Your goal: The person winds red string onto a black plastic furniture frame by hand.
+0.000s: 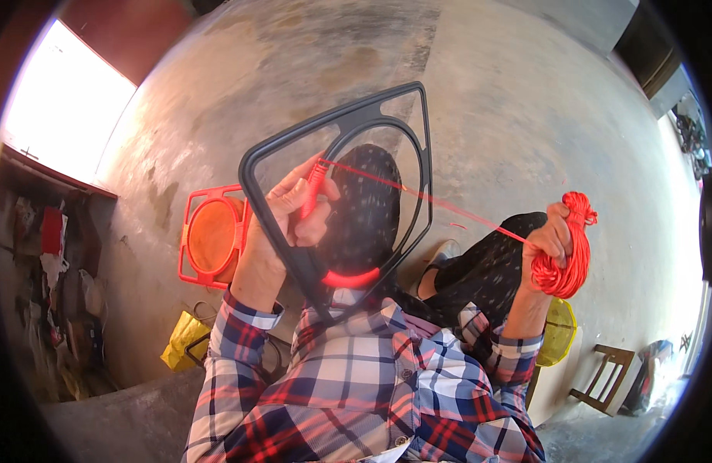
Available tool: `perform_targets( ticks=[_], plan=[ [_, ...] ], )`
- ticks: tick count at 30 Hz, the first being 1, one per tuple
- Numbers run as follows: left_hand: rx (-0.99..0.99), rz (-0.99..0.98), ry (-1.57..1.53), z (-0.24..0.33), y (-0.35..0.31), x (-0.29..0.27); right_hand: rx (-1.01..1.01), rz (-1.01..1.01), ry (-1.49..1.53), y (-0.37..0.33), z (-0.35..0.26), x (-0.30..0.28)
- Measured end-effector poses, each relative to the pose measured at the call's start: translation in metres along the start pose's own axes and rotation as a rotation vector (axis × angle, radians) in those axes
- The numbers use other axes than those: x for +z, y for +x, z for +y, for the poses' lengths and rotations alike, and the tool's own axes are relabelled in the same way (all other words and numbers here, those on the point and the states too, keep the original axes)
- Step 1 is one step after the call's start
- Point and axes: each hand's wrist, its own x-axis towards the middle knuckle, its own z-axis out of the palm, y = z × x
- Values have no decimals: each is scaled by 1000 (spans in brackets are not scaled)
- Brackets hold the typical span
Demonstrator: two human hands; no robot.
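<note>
Clothing: the person wore a plaid shirt of red, white and navy checks (356,393) and dark dotted trousers (487,266); both sleeves rose from the lower edge.
Left hand: the left hand (282,224) gripped the near bar of a dark grey, rounded-triangular metal chair frame (417,139); its fingers (313,193) were pressed together, pinching the end of a thin orange-red plastic cord (417,194) against the bar.
Frame position: the frame was held tilted in front of the chest, its lower corner resting near the lap. A short band of wound orange cord (350,278) covered the lower curve of its inner ring.
Cord: it ran taut from the left fingers, across the frame opening, to the right hand.
Right hand: the right hand (553,239) was closed around a looped bundle of the same orange-red cord (568,251), held well apart from the frame.
Foot: a light shoe (441,255) showed between the frame and the right knee.
Floor: a bare grey concrete floor (525,92) lay beneath.
Beyond: an orange plastic stool (213,235) lay on its side behind the left hand; a yellow bag (184,339) lay below it; a wooden chair (603,378) stood at the right.
</note>
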Motion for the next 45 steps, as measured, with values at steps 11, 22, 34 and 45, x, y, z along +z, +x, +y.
perform_targets(
  ticks=[11, 22, 34, 45],
  plan=[
    [-225, 207, 114, 14, 9, 11, 240, 333, -471, -37, 16, -35],
    [-243, 191, 89, 9, 16, 23, 291, 522, -512, -44, 34, -37],
    [-275, 218, 166, 4, 9, 18, 75, 655, -1257, -33, 57, -33],
    [-134, -62, 111, -35, -7, 76, 367, 348, -996, 40, 124, -35]
  ],
)
